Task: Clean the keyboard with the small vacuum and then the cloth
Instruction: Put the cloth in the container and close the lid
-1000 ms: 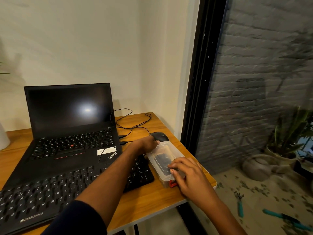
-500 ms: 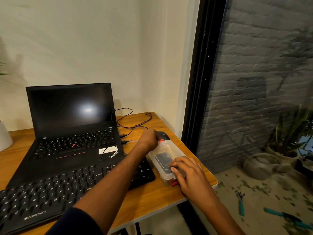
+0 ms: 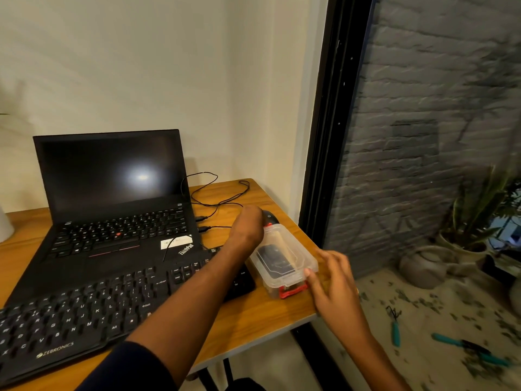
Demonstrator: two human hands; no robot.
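**Both hands at the clear box on the table's right edge**

The left hand (image 3: 248,228) reaches across the black keyboard (image 3: 84,309) to the far end of a clear plastic box (image 3: 283,256). Only the back of that hand shows, its fingers out of sight on the far side, so I cannot tell whether they grip the box's end or just rest against it. Just behind it sits a black mouse (image 3: 270,217), partly hidden by the hand.

The right hand (image 3: 334,280) is at the box's near right corner, fingers loosely spread and a little blurred; one fingertip touches the corner beside the red latch (image 3: 291,290). Nothing is pinched there.

Through the box's clear lid a dark object (image 3: 275,259) lies inside; what it is I cannot make out. The box stands flat on the wooden table (image 3: 253,314), just right of the keyboard's right end and close to the table's edge.

The keyboard lies along the near left side of the table, in front of an open black laptop (image 3: 112,210) with a dark screen. Thin black cables (image 3: 220,193) loop on the table behind the mouse.

To the right, past a black frame, there are a potted plant (image 3: 476,221) and teal-handled tools (image 3: 465,344) on the littered ground.
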